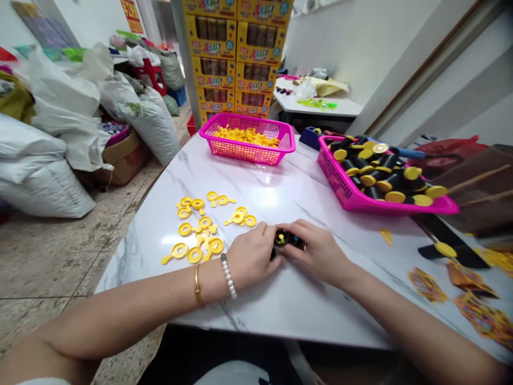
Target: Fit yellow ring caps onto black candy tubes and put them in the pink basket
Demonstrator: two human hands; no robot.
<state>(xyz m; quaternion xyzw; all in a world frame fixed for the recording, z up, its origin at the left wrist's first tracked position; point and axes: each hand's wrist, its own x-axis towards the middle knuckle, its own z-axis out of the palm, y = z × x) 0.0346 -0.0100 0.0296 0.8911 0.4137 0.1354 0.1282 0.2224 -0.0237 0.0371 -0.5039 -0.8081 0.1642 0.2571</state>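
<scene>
Close together over the white marbled table (pixel 248 184), my two hands grip small black round pieces. My left hand (pixel 254 254) has its fingers curled, with a bit of black showing by its thumb. Thumb and fingers of my right hand (pixel 320 251) close on a black cylinder (pixel 294 240) lying on its side, its near end open with a yellow bit inside. The fingers hide much of the black parts, so I cannot tell whether they are one piece. Several loose yellow ring pieces with short handles (pixel 194 254) are scattered left of my left hand.
A pink basket (pixel 248 155) of yellow pieces stands at the back. Another pink basket (pixel 340 187), heaped with black yellow-capped cylinders, is at the right. Printed yellow packets (pixel 427 283) and a loose black cylinder (pixel 436 251) lie right. Stacked yellow boxes (pixel 256 77) and white sacks (pixel 36 166) stand beyond.
</scene>
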